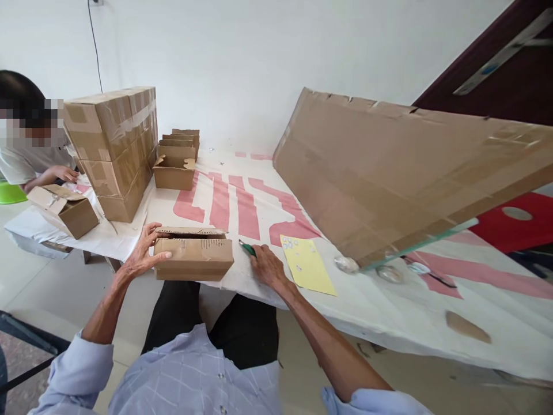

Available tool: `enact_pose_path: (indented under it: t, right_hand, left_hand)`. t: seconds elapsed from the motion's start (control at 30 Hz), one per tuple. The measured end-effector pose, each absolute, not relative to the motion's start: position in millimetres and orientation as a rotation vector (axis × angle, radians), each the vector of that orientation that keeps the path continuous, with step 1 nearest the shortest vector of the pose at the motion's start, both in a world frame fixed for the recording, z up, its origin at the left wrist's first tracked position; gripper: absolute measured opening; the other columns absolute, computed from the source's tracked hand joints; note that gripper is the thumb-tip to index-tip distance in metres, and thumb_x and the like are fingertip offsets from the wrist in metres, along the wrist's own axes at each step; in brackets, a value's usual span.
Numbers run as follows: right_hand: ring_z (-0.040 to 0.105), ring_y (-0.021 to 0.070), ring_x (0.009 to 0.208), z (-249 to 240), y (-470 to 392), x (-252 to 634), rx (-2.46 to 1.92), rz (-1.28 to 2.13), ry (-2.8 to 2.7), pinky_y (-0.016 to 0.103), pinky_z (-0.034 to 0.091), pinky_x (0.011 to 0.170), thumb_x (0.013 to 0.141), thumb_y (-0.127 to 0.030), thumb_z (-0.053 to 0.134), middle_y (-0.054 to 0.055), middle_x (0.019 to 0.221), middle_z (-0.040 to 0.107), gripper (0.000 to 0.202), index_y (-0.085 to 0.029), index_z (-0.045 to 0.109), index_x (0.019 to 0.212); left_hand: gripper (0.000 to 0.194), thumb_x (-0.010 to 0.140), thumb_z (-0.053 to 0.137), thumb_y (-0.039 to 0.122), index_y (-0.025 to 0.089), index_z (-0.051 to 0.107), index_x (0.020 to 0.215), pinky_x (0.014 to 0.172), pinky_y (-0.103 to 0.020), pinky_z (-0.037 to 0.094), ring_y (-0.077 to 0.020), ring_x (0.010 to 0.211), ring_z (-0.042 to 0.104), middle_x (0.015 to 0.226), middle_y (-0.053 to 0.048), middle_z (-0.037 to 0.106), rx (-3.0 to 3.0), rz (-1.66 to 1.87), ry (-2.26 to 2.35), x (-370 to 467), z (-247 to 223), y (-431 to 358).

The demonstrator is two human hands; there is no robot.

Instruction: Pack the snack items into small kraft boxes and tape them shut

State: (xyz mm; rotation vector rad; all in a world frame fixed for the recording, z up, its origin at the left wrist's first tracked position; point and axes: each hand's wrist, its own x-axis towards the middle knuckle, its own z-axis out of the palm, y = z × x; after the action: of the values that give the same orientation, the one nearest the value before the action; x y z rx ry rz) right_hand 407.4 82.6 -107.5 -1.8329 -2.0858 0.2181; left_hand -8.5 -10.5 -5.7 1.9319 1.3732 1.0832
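Observation:
In front of me at the table's near edge stands a small brown cardboard box (194, 259), its perforated top flaps nearly meeting over a dark gap. My left hand (144, 253) grips its left end, thumb along the front face and fingers behind. To the right of the box, my right hand (266, 265) is closed around a green-handled utility knife (247, 248), which points left toward the box without touching it. A yellow sheet (309, 268) with small pale stickers lies just right of that hand.
Taped boxes (116, 150) are stacked at the left, with open boxes (175, 170) behind. A large cardboard panel (389, 178) leans at the right near clear tape rolls (346, 264). A co-worker (34, 150) sits at the far left by another box (64, 210).

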Motion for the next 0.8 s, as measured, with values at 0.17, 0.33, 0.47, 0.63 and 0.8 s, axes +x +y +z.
enact_pose_path:
  t: [0.17, 0.33, 0.47, 0.63, 0.8]
  right_hand:
    - [0.066, 0.0271, 0.085, -39.1, 84.0, 409.7, -1.487, 0.398, -1.753, 0.04, 0.054, 0.076, 0.101, -0.038, 0.047, 0.011, 0.096, 0.073, 0.043, -0.016, 0.076, 0.123]
    - [0.067, 0.0204, 0.079, 60.6, 62.7, 358.5, -0.959, 0.796, -2.18, 0.034, 0.053, 0.072, 0.1, -0.052, 0.063, 0.006, 0.097, 0.08, 0.038, -0.021, 0.083, 0.111]
    - [0.068, 0.0213, 0.084, 96.6, 61.8, 324.5, -0.783, 0.798, -2.501, 0.034, 0.052, 0.075, 0.1, -0.042, 0.064, 0.004, 0.098, 0.083, 0.026, -0.025, 0.084, 0.096]
    - [0.066, 0.0206, 0.081, 72.2, 85.9, 365.3, -1.019, 0.736, -2.281, 0.034, 0.053, 0.074, 0.099, -0.05, 0.062, 0.005, 0.097, 0.081, 0.037, -0.022, 0.084, 0.107]
    - [0.067, 0.0245, 0.086, -19.3, 100.3, 406.6, -1.462, 0.474, -1.905, 0.038, 0.053, 0.078, 0.092, -0.05, 0.069, 0.011, 0.098, 0.078, 0.033, -0.019, 0.079, 0.099]
  left_hand:
    - [0.059, 0.094, 0.073, 0.072, 0.025, 0.075, 0.131, 0.131, -0.054, 0.043, -0.0412, 0.164, 0.036, 0.156, -0.016, 0.05, 1.94, 1.104, 1.376, 5.6, -10.4, -19.8]
    - [0.069, 0.092, 0.078, 0.069, 0.026, 0.065, 0.145, 0.125, -0.052, 0.05, -0.0389, 0.153, 0.05, 0.16, -0.015, 0.046, 1.961, 1.121, 1.385, 10.2, -10.0, -17.2]
    - [0.074, 0.09, 0.079, 0.07, 0.026, 0.061, 0.147, 0.12, -0.052, 0.054, -0.0383, 0.149, 0.053, 0.159, -0.015, 0.047, 1.963, 1.112, 1.397, 12.0, -7.8, -17.1]
    - [0.079, 0.085, 0.082, 0.07, 0.029, 0.061, 0.148, 0.114, -0.052, 0.057, -0.0396, 0.148, 0.055, 0.161, -0.014, 0.049, 1.918, 1.1, 1.427, 8.3, -7.1, -18.5]
    - [0.055, 0.104, 0.053, 0.068, 0.027, 0.071, 0.135, 0.115, -0.051, 0.056, -0.0371, 0.145, 0.059, 0.153, -0.011, 0.061, 1.776, 1.174, 1.374, -0.2, -2.0, -12.4]
